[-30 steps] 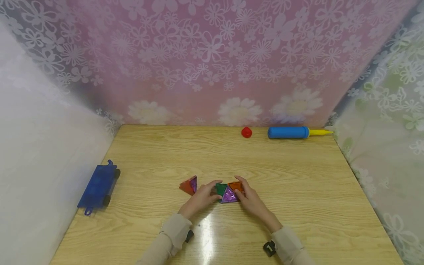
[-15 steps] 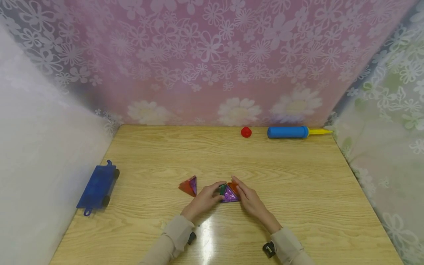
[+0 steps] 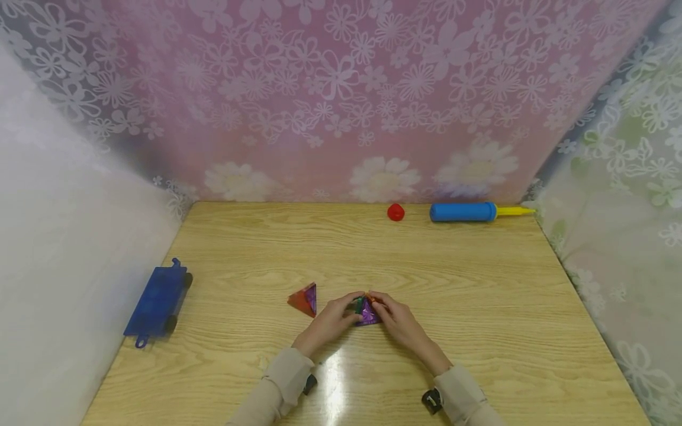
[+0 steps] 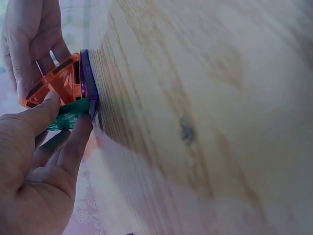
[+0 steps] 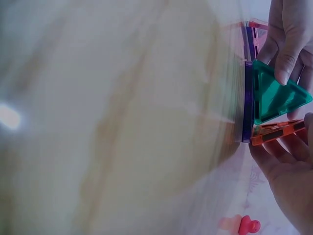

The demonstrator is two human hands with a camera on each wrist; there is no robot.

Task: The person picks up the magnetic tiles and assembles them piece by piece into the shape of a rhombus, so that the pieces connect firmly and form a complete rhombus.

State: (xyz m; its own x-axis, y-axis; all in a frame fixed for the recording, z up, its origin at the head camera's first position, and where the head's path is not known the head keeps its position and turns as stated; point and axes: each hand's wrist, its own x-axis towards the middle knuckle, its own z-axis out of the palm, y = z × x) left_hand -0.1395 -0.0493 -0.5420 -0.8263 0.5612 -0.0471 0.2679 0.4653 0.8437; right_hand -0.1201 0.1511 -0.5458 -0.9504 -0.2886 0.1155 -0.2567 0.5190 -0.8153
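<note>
A purple triangular magnetic tile (image 3: 368,313) lies flat on the wooden table between the two hands. On its left side, the left hand (image 3: 330,316) pinches a green triangular tile (image 5: 276,95), which stands raised from the purple one. Opposite, the right hand (image 3: 398,319) holds an orange triangular tile (image 4: 63,81) by its edge and tip, tilted up and inward. The tops of the green and orange tiles lean close together in the head view, partly hidden by fingers. Just left of the left hand sits a small pyramid (image 3: 302,300) of red and purple tiles.
At the left table edge stands a blue wheeled base (image 3: 158,300) with hooks. Along the back are a small red knob-like piece (image 3: 396,212) and a blue hand pump (image 3: 462,212) with a yellow nozzle. Flowered cloth walls enclose the table.
The green tile was folded up by the left hand first, then the orange one by the right hand. Both hands have drawn closer together; the purple tile stays flat.
</note>
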